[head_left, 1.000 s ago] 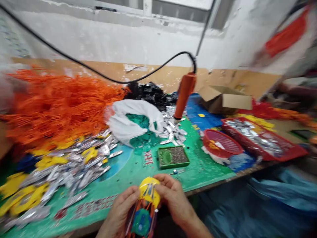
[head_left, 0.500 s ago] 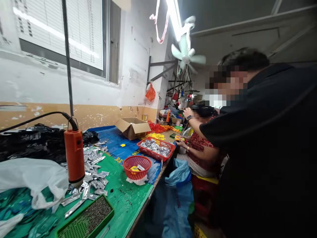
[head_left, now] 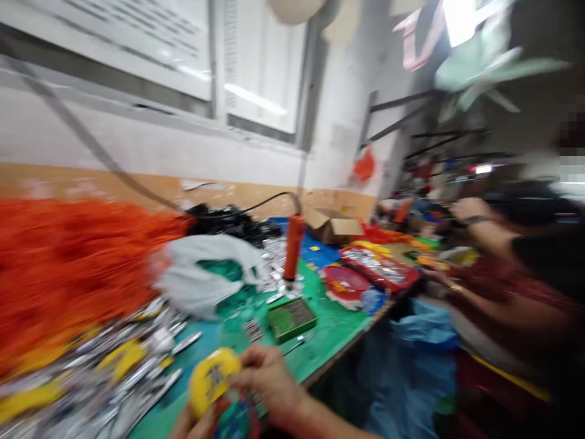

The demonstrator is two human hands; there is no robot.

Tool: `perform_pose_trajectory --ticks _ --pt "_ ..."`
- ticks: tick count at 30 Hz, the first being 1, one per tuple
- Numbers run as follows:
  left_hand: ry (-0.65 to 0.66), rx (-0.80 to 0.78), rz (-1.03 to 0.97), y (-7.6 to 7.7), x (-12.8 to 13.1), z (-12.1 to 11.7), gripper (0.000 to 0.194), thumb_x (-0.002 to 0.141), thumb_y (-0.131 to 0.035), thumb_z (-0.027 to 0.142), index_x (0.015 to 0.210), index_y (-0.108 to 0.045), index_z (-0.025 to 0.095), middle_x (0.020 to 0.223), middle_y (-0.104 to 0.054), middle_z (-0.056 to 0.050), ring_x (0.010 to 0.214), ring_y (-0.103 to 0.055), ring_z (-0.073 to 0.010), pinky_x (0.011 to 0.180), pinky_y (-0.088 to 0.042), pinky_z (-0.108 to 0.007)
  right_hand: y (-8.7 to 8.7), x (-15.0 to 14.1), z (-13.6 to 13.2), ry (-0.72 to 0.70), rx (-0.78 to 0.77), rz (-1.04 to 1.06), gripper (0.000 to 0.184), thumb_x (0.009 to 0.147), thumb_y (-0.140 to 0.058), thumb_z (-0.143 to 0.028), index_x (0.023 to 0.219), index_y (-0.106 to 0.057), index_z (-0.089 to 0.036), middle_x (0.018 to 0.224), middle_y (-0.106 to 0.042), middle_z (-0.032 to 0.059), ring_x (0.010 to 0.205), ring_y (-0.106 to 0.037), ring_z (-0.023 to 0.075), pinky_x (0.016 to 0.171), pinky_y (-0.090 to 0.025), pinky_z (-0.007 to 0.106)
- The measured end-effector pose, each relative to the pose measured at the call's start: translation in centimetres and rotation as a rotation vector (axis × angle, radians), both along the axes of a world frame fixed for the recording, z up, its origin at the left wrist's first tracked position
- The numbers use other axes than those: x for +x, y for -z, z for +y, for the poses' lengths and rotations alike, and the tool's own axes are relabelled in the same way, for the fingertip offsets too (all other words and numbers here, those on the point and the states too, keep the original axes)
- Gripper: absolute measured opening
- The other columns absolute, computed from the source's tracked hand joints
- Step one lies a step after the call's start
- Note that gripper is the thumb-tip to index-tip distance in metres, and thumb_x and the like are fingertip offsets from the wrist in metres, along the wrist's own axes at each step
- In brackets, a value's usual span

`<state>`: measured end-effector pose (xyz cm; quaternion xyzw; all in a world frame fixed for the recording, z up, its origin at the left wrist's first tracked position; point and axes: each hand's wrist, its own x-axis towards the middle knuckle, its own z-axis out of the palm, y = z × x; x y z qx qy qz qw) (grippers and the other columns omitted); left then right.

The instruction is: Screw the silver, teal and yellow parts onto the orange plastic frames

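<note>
At the bottom of the view, my left hand [head_left: 197, 421] is closed around the lower edge of a yellow rounded piece [head_left: 214, 379] with dark markings. My right hand [head_left: 269, 378] pinches at its right edge, with thumb and fingers together. Blur hides whether something small is also between those fingertips. Just below the hands shows a blue-green round thing with a red rim [head_left: 235, 421], partly cut off. A green tray [head_left: 292, 320] of small dark parts lies beyond my right hand, with a thin screwdriver-like tool [head_left: 297, 344] in front of it.
An orange power tool [head_left: 293, 247] hangs over the table. Left are an orange heap [head_left: 82, 268], silver packets with yellow pieces [head_left: 123, 378], and a white plastic bag [head_left: 205, 268]. Red baskets [head_left: 347, 283] stand along the table edge. Co-workers' arms [head_left: 493, 231] are at right.
The view has swung left and down, so the tool, tray and baskets now appear further right. Both my hands and the yellow piece have come into view.
</note>
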<state>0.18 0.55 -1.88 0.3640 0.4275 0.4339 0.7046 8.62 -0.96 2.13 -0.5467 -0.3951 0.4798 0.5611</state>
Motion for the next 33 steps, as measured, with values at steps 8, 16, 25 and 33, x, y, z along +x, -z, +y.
perform_pose_trajectory --ticks 8,16,25,33 --pt "-0.054 -0.168 -0.388 -2.4 -6.2 -1.6 0.035 0.067 -0.078 0.025 0.099 -0.069 0.014 0.086 -0.074 -0.008 0.07 -0.067 -0.0177 0.064 -0.052 -0.025 2.3 -0.5 1.1 -0.148 -0.114 0.255 0.036 0.064 -0.074 -0.046 0.067 -0.058 -0.014 0.055 -0.057 -0.0035 0.048 -0.045 0.0056 0.05 -0.034 0.02" --pt "-0.24 -0.131 -0.439 -1.9 -6.6 -1.7 0.022 0.07 -0.076 0.021 0.089 -0.069 0.012 0.086 -0.074 -0.007 0.078 -0.068 -0.0182 0.072 -0.051 -0.025 2.8 -1.0 1.7 -0.317 -0.109 0.276 0.034 0.065 -0.077 -0.037 0.088 -0.066 -0.015 0.083 -0.068 0.004 0.072 -0.06 0.0138 0.067 -0.046 0.025" --pt "-0.393 -0.088 -0.457 -2.2 -3.7 -2.2 0.018 0.081 -0.064 0.026 0.089 -0.066 0.011 0.08 -0.073 -0.007 0.084 -0.067 -0.0208 0.078 -0.052 -0.03 3.7 2.2 -0.7 -0.41 -0.16 0.334 0.068 0.05 -0.085 -0.023 0.113 -0.058 -0.02 0.11 -0.066 0.0087 0.099 -0.063 0.0234 0.088 -0.047 0.039" --pt "-0.264 -0.181 -0.553 -4.3 -2.1 -3.7 0.052 0.09 -0.038 0.053 0.108 -0.058 0.009 0.09 -0.07 -0.013 0.081 -0.066 -0.0219 0.075 -0.05 -0.034 4.7 4.0 -2.4 -0.489 -0.128 0.401 0.05 0.067 -0.076 -0.032 0.113 -0.062 -0.02 0.115 -0.066 0.0091 0.096 -0.063 0.0225 0.078 -0.052 0.034"
